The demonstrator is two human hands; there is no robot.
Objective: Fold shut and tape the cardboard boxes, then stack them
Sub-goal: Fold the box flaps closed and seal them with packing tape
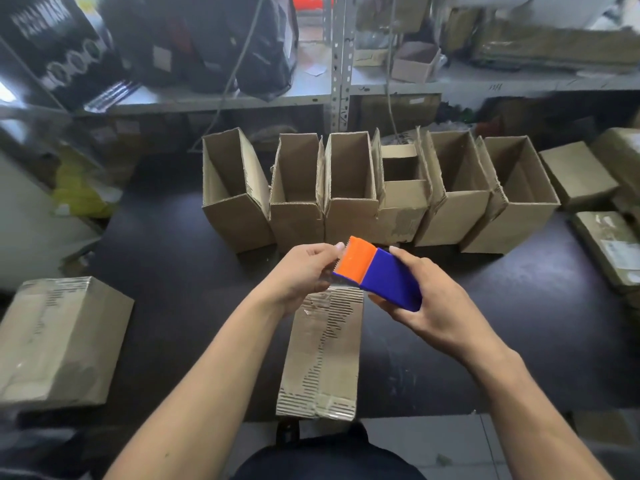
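The right hand (434, 296) grips the blue body of the tape dispenser (377, 273), fingers curled round it, just above the far end of the closed box (322, 355) lying lengthwise on the dark bench (180, 271). The left hand (304, 271) pinches at the orange cutter end, apparently pulling out the tape's free end. To do this step well, the person would draw out enough tape, lay it along the box's centre seam, and press it flat before cutting. Another closed box (59, 341) sits to the left; a row of open boxes (381, 192) waits behind, untaped.
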